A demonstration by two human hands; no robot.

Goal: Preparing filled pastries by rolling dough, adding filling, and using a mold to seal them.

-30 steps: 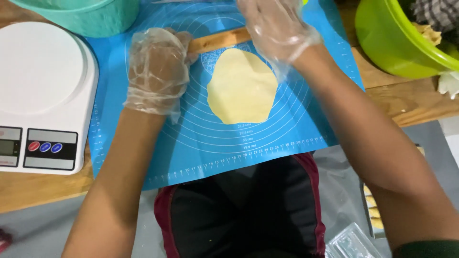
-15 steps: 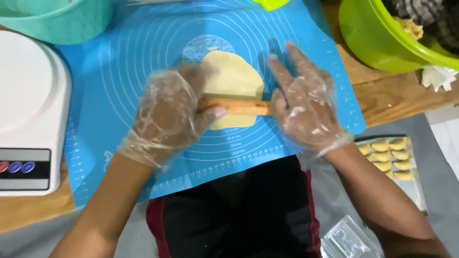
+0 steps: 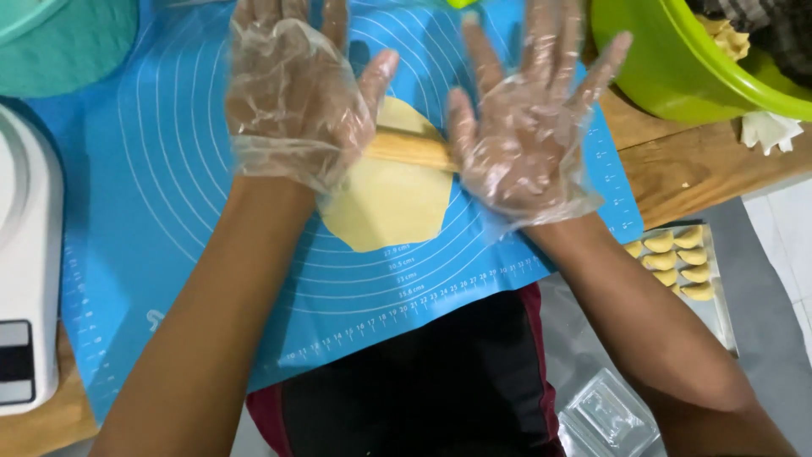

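Head view: green bowl at upper right held pale dough pieces; small tray carried shaped dumplings. Wooden rolling pin lay across the flat dough sheet on the blue mat, under both gloved palms, left hand and right hand, fingers spread flat, gripping nothing.

— How much of the rolling pin shows?

— Only the middle; both ends lie under the left hand and right hand. The left fingertips run off the top edge.

— And the dough?

— Its far part is hidden behind the pin and palms.

— The edges?

— The white scale and green bowl are cut off.
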